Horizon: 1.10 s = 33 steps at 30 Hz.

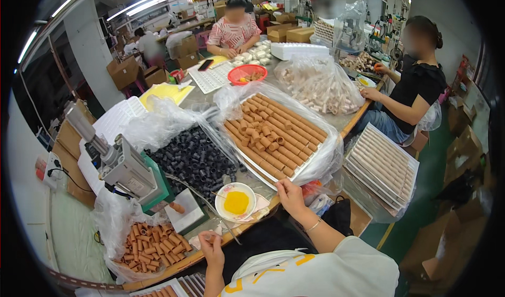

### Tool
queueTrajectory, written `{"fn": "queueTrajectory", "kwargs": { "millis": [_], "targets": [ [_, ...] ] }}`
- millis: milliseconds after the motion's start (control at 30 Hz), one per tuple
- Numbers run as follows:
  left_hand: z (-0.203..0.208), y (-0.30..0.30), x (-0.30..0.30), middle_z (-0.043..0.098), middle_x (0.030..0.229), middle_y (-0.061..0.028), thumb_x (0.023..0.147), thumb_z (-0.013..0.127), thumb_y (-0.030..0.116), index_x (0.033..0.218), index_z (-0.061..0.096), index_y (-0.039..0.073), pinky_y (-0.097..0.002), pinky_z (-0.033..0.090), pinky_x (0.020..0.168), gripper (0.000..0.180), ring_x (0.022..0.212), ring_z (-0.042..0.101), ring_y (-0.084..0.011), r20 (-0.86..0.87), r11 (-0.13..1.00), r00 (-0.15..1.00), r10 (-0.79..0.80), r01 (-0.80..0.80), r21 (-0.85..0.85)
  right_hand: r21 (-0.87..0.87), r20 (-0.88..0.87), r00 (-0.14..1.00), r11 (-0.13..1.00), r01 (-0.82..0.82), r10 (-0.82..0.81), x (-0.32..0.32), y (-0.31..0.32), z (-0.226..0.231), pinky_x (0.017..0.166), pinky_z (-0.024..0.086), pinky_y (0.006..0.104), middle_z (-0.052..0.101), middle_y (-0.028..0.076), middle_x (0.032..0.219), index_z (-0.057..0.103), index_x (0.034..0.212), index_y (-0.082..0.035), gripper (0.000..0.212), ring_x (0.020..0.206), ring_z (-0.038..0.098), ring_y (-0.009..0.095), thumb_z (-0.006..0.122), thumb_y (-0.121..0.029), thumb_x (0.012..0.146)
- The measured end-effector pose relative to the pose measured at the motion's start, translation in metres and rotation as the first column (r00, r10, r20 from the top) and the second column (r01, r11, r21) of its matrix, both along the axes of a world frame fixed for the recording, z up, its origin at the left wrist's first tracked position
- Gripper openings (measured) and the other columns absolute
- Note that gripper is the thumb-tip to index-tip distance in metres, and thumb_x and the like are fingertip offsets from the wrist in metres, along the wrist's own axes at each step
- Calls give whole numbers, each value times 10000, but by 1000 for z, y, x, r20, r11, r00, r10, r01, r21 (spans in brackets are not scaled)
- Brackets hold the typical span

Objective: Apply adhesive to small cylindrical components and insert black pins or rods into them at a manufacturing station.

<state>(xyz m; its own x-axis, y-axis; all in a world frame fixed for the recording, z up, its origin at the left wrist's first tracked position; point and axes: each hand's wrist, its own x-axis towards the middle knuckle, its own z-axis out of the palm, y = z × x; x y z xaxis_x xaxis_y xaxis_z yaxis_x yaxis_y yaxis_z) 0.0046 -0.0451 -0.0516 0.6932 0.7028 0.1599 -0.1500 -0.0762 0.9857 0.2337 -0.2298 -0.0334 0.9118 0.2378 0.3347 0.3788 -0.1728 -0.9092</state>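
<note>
My right hand (292, 198) reaches to the near corner of a white tray (301, 179) lined with clear plastic. Its fingers are drawn together at the end of a row of brown cylindrical pieces (271, 163); what they pinch is hidden. My left hand (211, 248) is by the table's front edge, fingers curled together, and whatever it holds is too small to make out. Between the hands stands a white bowl (248, 213) of yellow stuff with a thin stick in it. A bench press (131, 171) with a green base stands left, a brown piece (177, 207) at its front.
Black ring-shaped pieces (192, 154) lie heaped behind the bowl. Loose brown tubes (152, 247) fill a plastic-lined container at the near left. Stacked trays of pale tubes (381, 165) stand at the right. Two co-workers sit at the table, one across (235, 31), one right (421, 86).
</note>
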Motion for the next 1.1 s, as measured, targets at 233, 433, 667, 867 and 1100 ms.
{"fn": "queueTrajectory", "kwargs": {
  "millis": [233,433,667,867,1100],
  "targets": [
    [7,30,4,479,654,-16,871,615,-20,916,475,54,-218,387,434,165,472,460,-85,-55,960,972,-229,216,-178,-102,295,951,987,123,-88,4,0,-9,597,497,389,622,177,760,634,838,-5,104,693,633,341,625,-98,884],
    [18,54,-14,475,664,-22,978,578,242,885,574,54,-301,386,608,210,653,426,-145,579,506,708,-404,700,-504,-41,425,904,996,78,-53,7,2,-32,570,493,379,616,131,743,624,812,-44,78,669,629,315,648,-100,860],
    [37,34,-7,407,565,-45,970,559,354,520,404,86,-341,326,616,546,612,383,-219,374,730,862,-343,495,-471,-12,429,902,998,69,-58,7,-1,-31,547,492,360,615,129,714,630,799,-30,85,626,625,302,661,-96,843],
    [24,40,-16,414,589,-22,939,608,385,617,479,122,-326,336,619,435,594,368,-190,341,716,908,-242,405,-569,13,438,896,997,74,-72,5,4,-28,543,489,356,611,129,711,623,786,-28,86,622,621,302,659,-87,836],
    [32,42,-10,443,748,21,892,698,333,914,493,149,-235,315,517,277,554,382,-97,348,724,865,-360,495,-480,-4,454,889,997,74,-64,5,4,-32,539,486,356,606,123,705,618,781,-31,87,616,620,297,661,-87,831]
  ]
}}
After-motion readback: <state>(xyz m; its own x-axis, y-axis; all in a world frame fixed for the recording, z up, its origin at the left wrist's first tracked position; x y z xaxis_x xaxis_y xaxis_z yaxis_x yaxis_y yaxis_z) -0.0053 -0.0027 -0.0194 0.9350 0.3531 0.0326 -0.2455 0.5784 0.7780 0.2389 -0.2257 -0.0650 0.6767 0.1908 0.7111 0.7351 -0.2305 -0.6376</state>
